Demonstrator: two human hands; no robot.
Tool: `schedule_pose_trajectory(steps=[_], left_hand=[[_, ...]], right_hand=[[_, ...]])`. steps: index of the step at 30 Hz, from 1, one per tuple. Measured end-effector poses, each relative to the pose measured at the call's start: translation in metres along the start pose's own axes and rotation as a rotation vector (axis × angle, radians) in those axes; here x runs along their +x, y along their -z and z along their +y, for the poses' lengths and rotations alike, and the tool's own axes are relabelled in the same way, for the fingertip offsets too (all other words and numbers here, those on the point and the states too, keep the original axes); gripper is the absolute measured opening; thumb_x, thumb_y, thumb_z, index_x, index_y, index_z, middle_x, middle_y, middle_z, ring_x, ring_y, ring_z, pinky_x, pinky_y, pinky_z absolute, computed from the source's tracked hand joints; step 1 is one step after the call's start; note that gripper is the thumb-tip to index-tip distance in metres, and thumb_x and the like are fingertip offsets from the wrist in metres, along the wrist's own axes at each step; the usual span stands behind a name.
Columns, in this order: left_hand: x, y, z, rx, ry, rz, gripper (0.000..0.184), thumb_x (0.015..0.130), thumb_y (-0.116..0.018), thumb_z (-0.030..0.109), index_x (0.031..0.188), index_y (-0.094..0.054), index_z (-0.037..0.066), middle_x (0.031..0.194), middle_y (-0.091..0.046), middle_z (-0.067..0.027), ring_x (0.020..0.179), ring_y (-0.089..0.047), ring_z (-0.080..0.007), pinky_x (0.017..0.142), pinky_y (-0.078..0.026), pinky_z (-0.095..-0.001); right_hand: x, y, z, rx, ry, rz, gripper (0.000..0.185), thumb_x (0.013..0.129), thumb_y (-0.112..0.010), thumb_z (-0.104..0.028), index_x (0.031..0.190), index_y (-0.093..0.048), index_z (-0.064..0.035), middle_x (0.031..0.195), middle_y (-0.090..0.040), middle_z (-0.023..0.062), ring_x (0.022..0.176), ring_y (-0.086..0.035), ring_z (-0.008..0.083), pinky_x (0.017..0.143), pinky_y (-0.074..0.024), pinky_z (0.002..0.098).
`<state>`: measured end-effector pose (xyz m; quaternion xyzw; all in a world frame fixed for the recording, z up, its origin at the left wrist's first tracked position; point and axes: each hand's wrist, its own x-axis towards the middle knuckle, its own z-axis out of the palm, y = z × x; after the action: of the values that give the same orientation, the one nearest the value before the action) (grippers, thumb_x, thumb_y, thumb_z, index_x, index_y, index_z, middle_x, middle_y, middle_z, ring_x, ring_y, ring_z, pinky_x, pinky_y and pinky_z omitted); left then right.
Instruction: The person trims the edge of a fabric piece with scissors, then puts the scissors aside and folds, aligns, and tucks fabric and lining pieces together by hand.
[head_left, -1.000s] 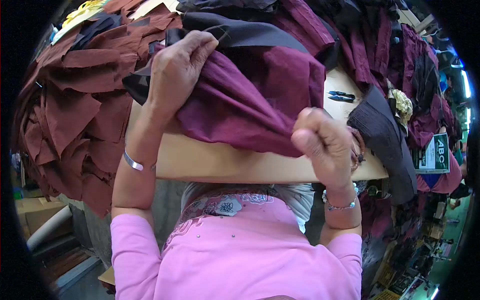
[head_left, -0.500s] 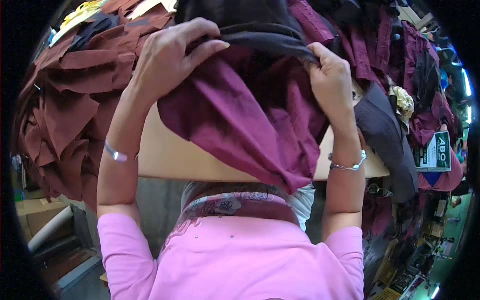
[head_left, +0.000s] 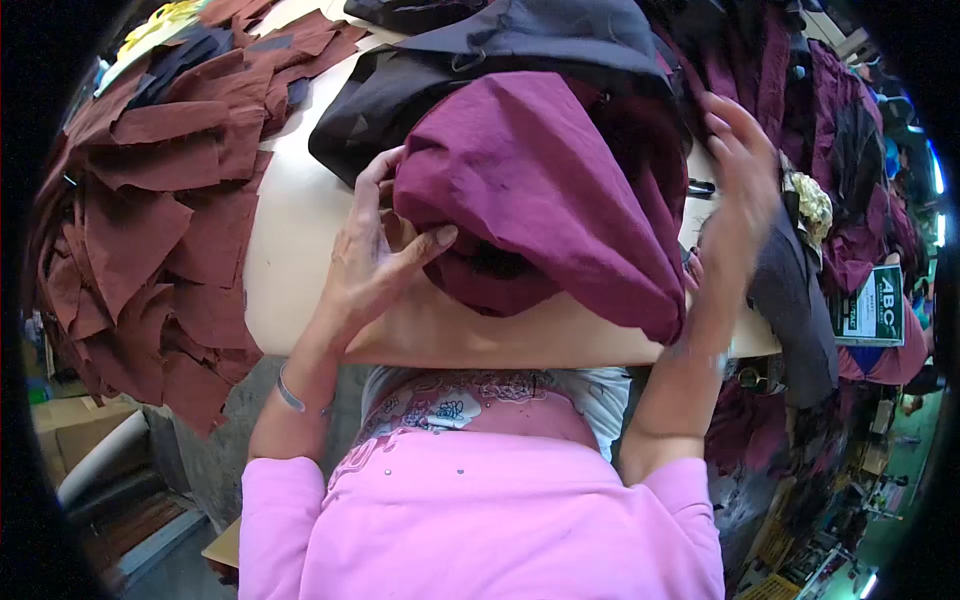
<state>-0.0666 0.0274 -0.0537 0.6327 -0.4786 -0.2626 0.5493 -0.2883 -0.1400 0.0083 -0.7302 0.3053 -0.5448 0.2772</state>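
A maroon cloth piece (head_left: pixel 530 170), joined with black fabric (head_left: pixel 540 40) behind it, lies bunched over the front of the pale table (head_left: pixel 300 250). My left hand (head_left: pixel 375 250) holds the left edge of the maroon cloth, with the thumb on top and the other fingers partly hidden behind it. At the right side of the cloth my right hand (head_left: pixel 740 180) is raised and blurred, its fingers apart with nothing between them. Small dark snips (head_left: pixel 701 188) lie beside my right hand, partly covered.
Overlapping rust-brown cloth pieces (head_left: pixel 140 230) hang over the table's left side. On the right are dark grey cloth (head_left: pixel 790 290), a cream ruffled bundle (head_left: pixel 810 208), a green and white ABC box (head_left: pixel 872 308) and more maroon cloth (head_left: pixel 770 90).
My right hand has let go of the cloth and moved right. My left hand has moved down with its edge. The maroon part now lies spread over the black fabric's front.
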Motion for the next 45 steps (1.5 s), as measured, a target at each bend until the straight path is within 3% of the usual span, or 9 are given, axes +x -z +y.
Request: schedule_pose_trajectory(steps=[6, 9, 12, 22, 32, 35, 37, 41, 45], left_hand=[[0.001, -0.009, -0.004, -0.27, 0.082, -0.044, 0.082, 0.072, -0.071, 0.014, 0.135, -0.019, 0.008, 0.132, -0.032, -0.0112, 0.119, -0.037, -0.0218, 0.098, -0.034, -0.0344], [-0.002, -0.024, 0.005, -0.37, 0.095, -0.069, 0.092, 0.07, -0.071, 0.008, 0.138, -0.009, 0.009, 0.135, -0.027, -0.0116, 0.124, -0.031, -0.0216, 0.101, -0.029, -0.0335], [-0.003, -0.037, 0.006, -0.449, -0.014, -0.083, 0.1, 0.067, -0.073, 0.006, 0.139, -0.004, 0.008, 0.136, -0.026, -0.0116, 0.125, -0.029, -0.0213, 0.103, -0.025, -0.0322], [0.032, 0.055, 0.014, -0.236, -0.196, -0.146, 0.056, 0.068, -0.045, -0.016, 0.121, -0.045, 0.001, 0.119, -0.049, -0.0088, 0.109, -0.048, -0.0137, 0.091, -0.039, -0.0244], [0.094, 0.049, 0.06, -0.374, -0.434, 0.065, 0.021, 0.082, -0.055, 0.009, 0.101, -0.057, 0.001, 0.092, -0.06, -0.0025, 0.083, -0.055, -0.0089, 0.076, -0.043, -0.0204], [0.11, 0.047, 0.06, -0.282, -0.608, 0.367, 0.02, 0.083, -0.056, 0.016, 0.096, -0.058, 0.001, 0.084, -0.061, -0.0045, 0.075, -0.057, -0.0124, 0.07, -0.044, -0.0242], [0.112, 0.078, 0.038, -0.023, -0.474, 0.331, 0.022, 0.08, -0.061, 0.007, 0.1, -0.06, -0.001, 0.09, -0.062, -0.0027, 0.083, -0.055, -0.0074, 0.077, -0.043, -0.0205], [0.125, 0.119, -0.05, 0.505, -0.05, 0.331, 0.025, 0.081, -0.062, 0.015, 0.102, -0.061, 0.003, 0.093, -0.063, -0.0044, 0.091, -0.058, -0.013, 0.081, -0.044, -0.0257], [0.084, 0.079, 0.021, 0.54, -0.54, 0.421, 0.026, 0.078, -0.063, 0.014, 0.101, -0.061, 0.004, 0.101, -0.061, -0.007, 0.099, -0.055, -0.0179, 0.086, -0.041, -0.0295]], right_hand=[[-0.076, 0.017, -0.04, -0.501, 0.113, -0.567, 0.056, 0.064, -0.069, -0.026, 0.113, -0.051, -0.0042, 0.117, -0.05, 0.014, 0.116, -0.042, 0.0301, 0.102, -0.0222, 0.0453], [-0.093, 0.006, -0.015, -0.28, -0.058, -0.365, 0.022, 0.074, -0.061, -0.01, 0.093, -0.057, -0.0009, 0.083, -0.06, 0.0131, 0.079, -0.059, 0.0251, 0.072, -0.044, 0.0331], [-0.092, -0.028, -0.023, 0.097, -0.125, -0.274, 0.011, 0.08, -0.058, -0.008, 0.087, -0.058, -0.0001, 0.067, -0.055, 0.0069, 0.06, -0.052, 0.0152, 0.055, -0.0403, 0.028], [-0.035, -0.005, -0.001, 0.636, -0.348, 0.103, 0.031, 0.081, -0.063, -0.024, 0.096, -0.06, 0.0024, 0.091, -0.061, 0.0069, 0.077, -0.056, 0.0126, 0.072, -0.0442, 0.0249], [0.025, 0.008, -0.017, 0.495, 0.045, 0.481, 0.031, 0.087, -0.054, -0.032, 0.08, -0.057, -0.0017, 0.075, -0.056, 0.0016, 0.067, -0.05, 0.0092, 0.063, -0.041, 0.0259], [0.017, 0.017, -0.025, -0.124, 0.278, 0.714, 0.033, 0.09, -0.047, -0.029, 0.076, -0.052, 0.0006, 0.064, -0.05, 0.0063, 0.057, -0.042, 0.0145, 0.055, -0.0372, 0.0292], [0.001, 0.016, 0.0, -0.544, 0.446, 0.598, 0.033, 0.09, -0.047, -0.027, 0.077, -0.051, 0.0029, 0.063, -0.05, 0.0098, 0.054, -0.042, 0.0204, 0.054, -0.0373, 0.0325], [-0.065, -0.039, -0.014, -0.225, 0.153, -0.238, 0.015, 0.082, -0.059, -0.015, 0.083, -0.052, -0.0018, 0.067, -0.049, 0.0147, 0.06, -0.051, 0.0312, 0.054, -0.0414, 0.038], [-0.093, -0.085, -0.037, -0.06, 0.153, -0.588, 0.027, 0.074, -0.065, -0.012, 0.091, -0.049, 0.0022, 0.084, -0.051, 0.0197, 0.074, -0.052, 0.0362, 0.065, -0.0428, 0.0404]])
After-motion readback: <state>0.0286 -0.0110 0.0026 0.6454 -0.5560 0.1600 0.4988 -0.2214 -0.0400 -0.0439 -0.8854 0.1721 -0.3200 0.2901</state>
